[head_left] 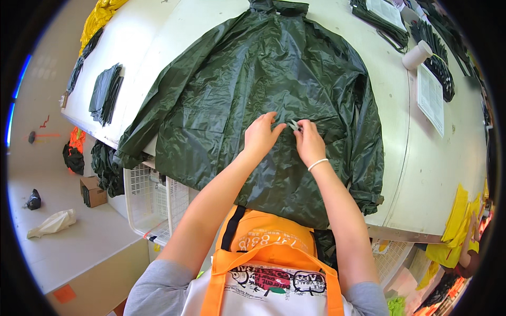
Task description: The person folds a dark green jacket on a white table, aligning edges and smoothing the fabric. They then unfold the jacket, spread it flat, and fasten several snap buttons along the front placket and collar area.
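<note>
A dark green raincoat (247,79) lies spread on the white table, its collar at the far edge and its hem hanging over the near edge. My left hand (261,134) is over the middle of the coat, thumb and forefinger apart, with nothing visible between them. Close to its right, my right hand (310,141) is closed around small thread snips (293,125). Their short pointed blades stick out toward my left thumb; the handles are hidden in my palm. Whether a loose thread lies between the hands is too small to tell.
Folded dark green pieces (106,94) lie on the table (416,184) at left. At right stand a white thread cone (417,55) and a printed sheet (430,99) beside black bundles. White baskets (145,197) sit below the near edge. Yellow cloth (457,221) hangs at right, near another person's arm.
</note>
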### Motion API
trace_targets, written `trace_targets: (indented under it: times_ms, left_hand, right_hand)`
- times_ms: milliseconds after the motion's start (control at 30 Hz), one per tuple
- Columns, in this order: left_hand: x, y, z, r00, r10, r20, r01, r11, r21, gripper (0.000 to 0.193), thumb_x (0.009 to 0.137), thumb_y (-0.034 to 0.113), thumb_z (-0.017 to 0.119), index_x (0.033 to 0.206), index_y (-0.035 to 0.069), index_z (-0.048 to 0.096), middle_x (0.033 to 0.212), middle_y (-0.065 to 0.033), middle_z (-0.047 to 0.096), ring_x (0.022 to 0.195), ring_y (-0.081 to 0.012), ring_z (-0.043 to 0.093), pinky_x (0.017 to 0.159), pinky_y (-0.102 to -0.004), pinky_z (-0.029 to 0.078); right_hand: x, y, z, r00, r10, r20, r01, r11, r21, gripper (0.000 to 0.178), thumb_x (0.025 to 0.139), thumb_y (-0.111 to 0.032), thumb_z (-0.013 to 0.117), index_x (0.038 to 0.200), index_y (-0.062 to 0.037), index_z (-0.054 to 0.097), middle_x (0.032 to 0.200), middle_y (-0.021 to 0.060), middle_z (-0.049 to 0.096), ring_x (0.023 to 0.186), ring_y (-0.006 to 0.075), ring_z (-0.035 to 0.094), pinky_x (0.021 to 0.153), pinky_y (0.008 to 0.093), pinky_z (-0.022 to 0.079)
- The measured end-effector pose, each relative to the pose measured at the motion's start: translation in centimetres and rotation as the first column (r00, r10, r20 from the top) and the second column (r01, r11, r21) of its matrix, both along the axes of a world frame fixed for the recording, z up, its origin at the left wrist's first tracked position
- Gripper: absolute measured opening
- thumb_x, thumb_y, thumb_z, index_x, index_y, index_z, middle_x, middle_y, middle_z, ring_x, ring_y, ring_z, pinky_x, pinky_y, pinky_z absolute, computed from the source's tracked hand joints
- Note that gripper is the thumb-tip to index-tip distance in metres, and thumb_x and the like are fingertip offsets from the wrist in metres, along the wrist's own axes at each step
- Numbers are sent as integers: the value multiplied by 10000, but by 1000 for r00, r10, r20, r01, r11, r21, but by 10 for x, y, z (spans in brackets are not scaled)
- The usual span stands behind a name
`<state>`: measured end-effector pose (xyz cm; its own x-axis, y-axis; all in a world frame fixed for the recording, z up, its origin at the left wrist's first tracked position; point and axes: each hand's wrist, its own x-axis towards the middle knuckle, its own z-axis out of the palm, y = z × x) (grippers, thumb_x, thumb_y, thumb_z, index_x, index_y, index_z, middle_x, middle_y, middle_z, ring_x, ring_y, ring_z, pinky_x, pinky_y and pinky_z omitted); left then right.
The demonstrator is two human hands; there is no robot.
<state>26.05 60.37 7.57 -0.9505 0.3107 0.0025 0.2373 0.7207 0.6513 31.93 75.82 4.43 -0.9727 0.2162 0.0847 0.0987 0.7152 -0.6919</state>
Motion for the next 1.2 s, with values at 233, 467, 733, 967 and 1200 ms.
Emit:
trace_targets:
  times_ms: [233, 467, 733, 967, 1200]
  left_hand:
    - [-16, 19, -20, 1000, 4, 6, -4, 999, -39, 152, 841, 208, 642, 900, 68, 638, 813, -123, 658, 755, -316, 637, 648, -396, 489]
    - [-18, 19, -21, 1000, -28, -1, 28, 1000, -7, 136, 864, 188, 625, 839, 58, 598, 748, -121, 650, 697, -331, 631, 598, -402, 479]
    - [-16, 14, -7, 997, 46, 62, -44, 999, -30, 149, 864, 197, 634, 859, 49, 616, 736, -152, 647, 701, -334, 641, 588, -392, 476]
    - [53, -174, 6, 923, 360, 134, -228, 796, -561, 397, 917, 335, 503, 709, 11, 602, 697, -203, 589, 705, -419, 584, 624, -480, 437]
    - [64, -133, 30, 968, 249, -30, -251, 954, -162, 166, 868, 118, 626, 758, -4, 602, 719, -140, 581, 649, -274, 570, 601, -379, 431]
  right_hand:
    - [-10, 0, 5, 997, 56, 44, -60, 992, 112, 202, 859, -137, 619, 1021, -74, 517, 916, 115, 559, 816, 313, 603, 682, 405, 486]
    - [-17, 2, 10, 990, 111, 82, -120, 987, 110, 163, 855, -128, 623, 978, -82, 526, 882, 98, 559, 780, 313, 606, 650, 415, 483]
    - [-23, 4, 13, 981, 183, 68, -192, 964, 185, 171, 858, -182, 608, 969, -76, 532, 876, 92, 553, 784, 276, 615, 671, 400, 483]
    - [23, 83, 40, 964, 21, 265, -93, 960, 263, 377, 797, -234, 683, 1113, -75, 555, 1115, 103, 560, 733, 302, 641, 641, 386, 526]
    - [105, 102, 31, 945, -37, 325, -28, 981, 192, 391, 808, -54, 585, 1199, -70, 572, 1247, 70, 570, 754, 295, 650, 683, 366, 533]
